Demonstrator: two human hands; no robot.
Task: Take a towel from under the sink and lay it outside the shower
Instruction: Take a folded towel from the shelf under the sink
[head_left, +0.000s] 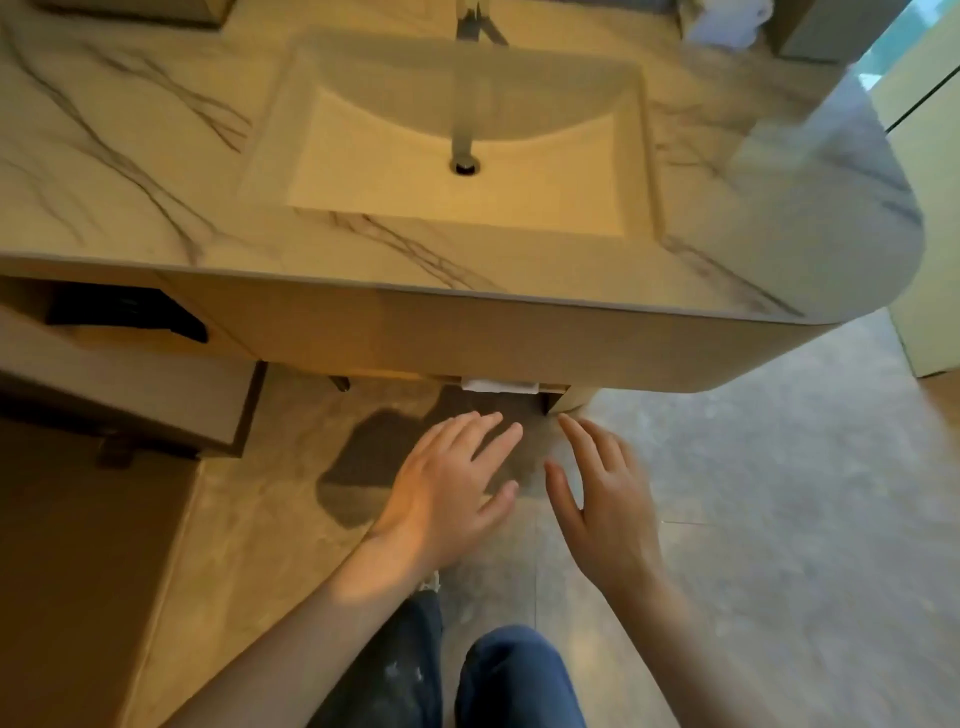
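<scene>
A: Room: bathroom. Marble counter (130, 171), sunken sink (457, 156), grey tiled floor (779, 519).

B: Task item?

A: Towel (500, 385), white, folded. Only its front edge shows, on a shelf under the vanity cabinet (519, 338), below the sink.

B: Hands?

A: Left hand (447, 493) and right hand (608, 499): both spread flat, fingers extended, holding nothing, reaching low toward the shelf, near the towel but apart from it.

B: Handling note?

A: Judgement: bend lower, slide both palms round the fold's sides and draw it straight out, keeping it folded and clear of the cabinet's underside.
</scene>
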